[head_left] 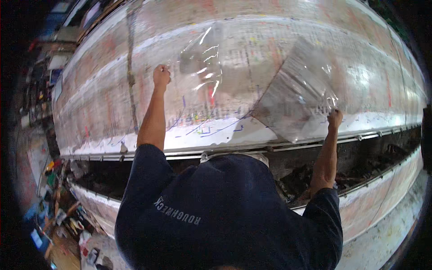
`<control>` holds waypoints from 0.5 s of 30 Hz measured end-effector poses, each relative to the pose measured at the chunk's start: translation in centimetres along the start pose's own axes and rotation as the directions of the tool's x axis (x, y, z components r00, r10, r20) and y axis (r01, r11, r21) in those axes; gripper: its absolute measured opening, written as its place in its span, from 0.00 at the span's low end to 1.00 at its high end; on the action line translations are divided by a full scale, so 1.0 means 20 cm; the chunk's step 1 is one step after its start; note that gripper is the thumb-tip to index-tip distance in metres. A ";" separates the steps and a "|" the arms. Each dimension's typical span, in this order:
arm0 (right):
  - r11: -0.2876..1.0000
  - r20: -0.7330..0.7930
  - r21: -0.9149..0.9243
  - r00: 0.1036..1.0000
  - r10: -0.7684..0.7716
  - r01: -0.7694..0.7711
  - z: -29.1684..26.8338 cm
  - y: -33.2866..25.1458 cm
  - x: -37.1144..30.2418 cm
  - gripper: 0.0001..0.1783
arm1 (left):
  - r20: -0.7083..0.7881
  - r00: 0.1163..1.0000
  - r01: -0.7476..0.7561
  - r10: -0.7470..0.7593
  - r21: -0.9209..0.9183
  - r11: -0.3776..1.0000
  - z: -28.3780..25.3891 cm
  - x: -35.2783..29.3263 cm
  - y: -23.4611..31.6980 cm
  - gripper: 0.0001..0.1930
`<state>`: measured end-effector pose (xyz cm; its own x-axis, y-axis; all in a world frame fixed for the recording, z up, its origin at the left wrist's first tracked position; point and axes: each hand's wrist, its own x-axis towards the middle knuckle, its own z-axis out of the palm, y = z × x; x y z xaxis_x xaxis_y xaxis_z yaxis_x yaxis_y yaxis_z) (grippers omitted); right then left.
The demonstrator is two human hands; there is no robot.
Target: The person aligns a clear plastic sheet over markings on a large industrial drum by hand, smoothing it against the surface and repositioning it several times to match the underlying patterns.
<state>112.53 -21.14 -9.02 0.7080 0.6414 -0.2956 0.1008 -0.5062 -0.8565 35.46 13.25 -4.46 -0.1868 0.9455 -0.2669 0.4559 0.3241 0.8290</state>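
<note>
Grasping the clear sheet [292, 90] in the nearer right fingers [334, 115], holding it leftward of them over the desk [369, 90], slanting lengthwise up-right, and clenching the left fingers [161, 75], perhaps on film [209, 60].

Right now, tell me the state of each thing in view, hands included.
Left plastic: see-through, creased, glossy; full outline unclear.
Right plastic: see-through, creased, lying slantwise.
Left hand: closed; whether it grips plastic, can't tell.
Right hand: closed on the right plastic's edge.
Table: stained, streaked with coloured marks.
Shirt: dark, worn.
</note>
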 end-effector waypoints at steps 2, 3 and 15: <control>0.534 -0.227 -0.845 0.889 -0.398 0.024 0.09 0.07 -0.10 0.13 | -0.071 0.995 0.069 -0.068 0.005 0.998 -0.10 -0.15 -0.18 0.08; 0.558 -0.295 -0.830 0.848 -0.441 0.002 0.23 -0.02 -0.22 0.13 | -0.107 0.987 0.120 -0.117 0.022 0.993 -0.14 -0.21 -0.25 0.09; 0.895 0.821 -0.122 0.463 0.334 -0.429 1.76 -0.54 -1.69 0.34 | 0.226 0.908 0.416 -0.352 -0.387 0.823 -0.17 -0.71 -0.28 0.09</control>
<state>63.01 -17.08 -4.73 -0.2127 0.6015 -0.7700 -0.1280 -0.7984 -0.5883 32.59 -2.18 -3.70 -0.1338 0.7519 -0.6455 -0.0396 0.6468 0.7616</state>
